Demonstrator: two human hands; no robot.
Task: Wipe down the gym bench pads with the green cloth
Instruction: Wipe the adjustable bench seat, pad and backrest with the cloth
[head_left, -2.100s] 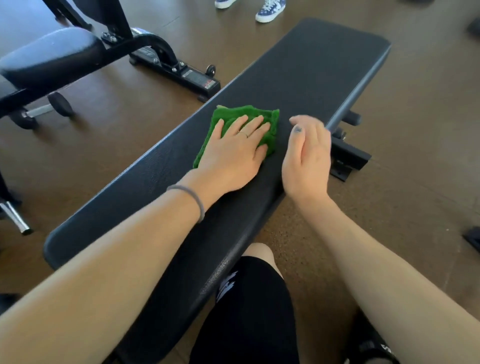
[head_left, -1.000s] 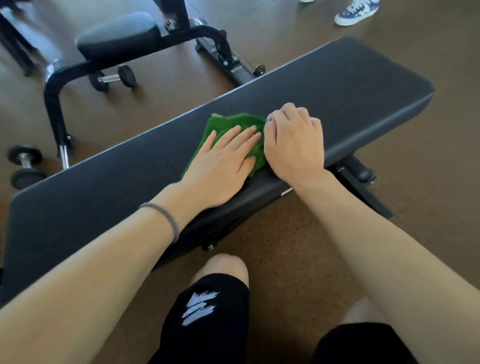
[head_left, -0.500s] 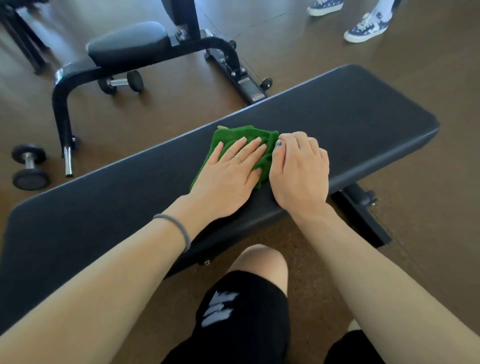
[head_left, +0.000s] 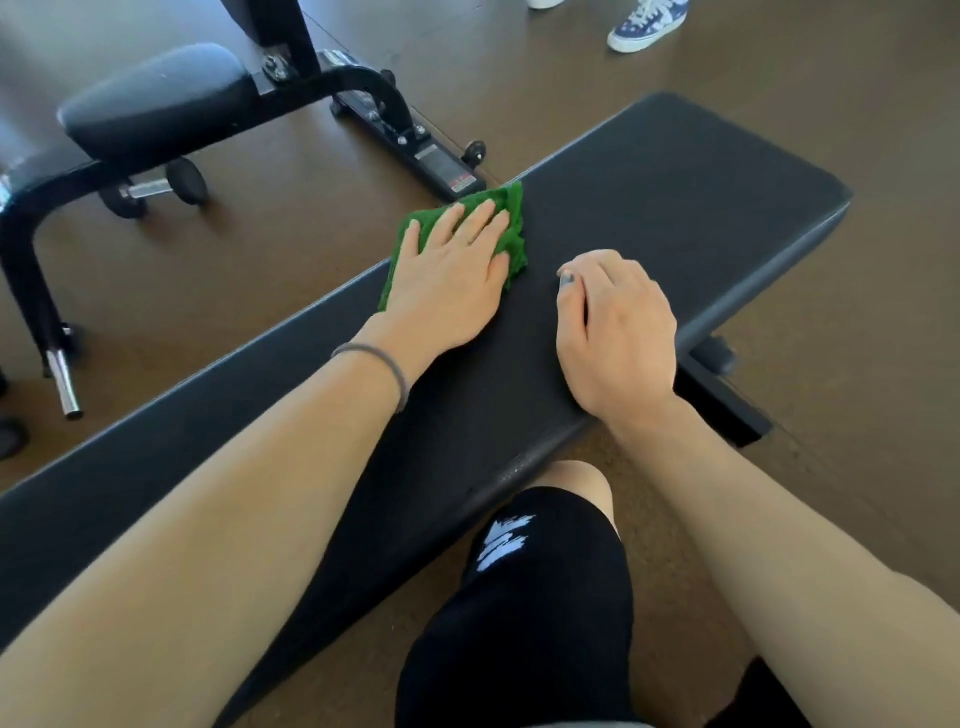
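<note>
The left hand (head_left: 451, 280) lies flat with its fingers straight and slightly spread, pressing a crumpled green terry cloth (head_left: 511, 236) onto the long black padded bench top (head_left: 675, 208); the cloth's nap looks rough and fuzzy, bunched into folds that poke out past the fingertips toward twelve o'clock and spill down along the thumb side. It sits right at the pad's far edge, one corner touching or just over that rim. At three o'clock from the cloth, apart from it, the right hand (head_left: 615, 332) rests on the pad with its fingers curled under and holding nothing, knuckles up, a dark-painted thumbnail showing. A thin grey elastic band (head_left: 382, 366) circles the left wrist. The pad's vinyl skin is matte and finely grained, its corners rounded, its near edge running just above a bare knee in black shorts with a white logo (head_left: 524, 597). Bare pad stretches toward two o'clock as far as its rounded end and toward eight o'clock under the left forearm. Beyond the far edge, at ten o'clock, stands a second black-framed bench with a rounded dark cushion (head_left: 156, 98), a small black dumbbell with a chrome handle (head_left: 153, 192) on the brown floor (head_left: 857, 441) beneath it. At one o'clock, well apart, a blue patterned sneaker with a white sole (head_left: 647, 26) stands on the floor.
</note>
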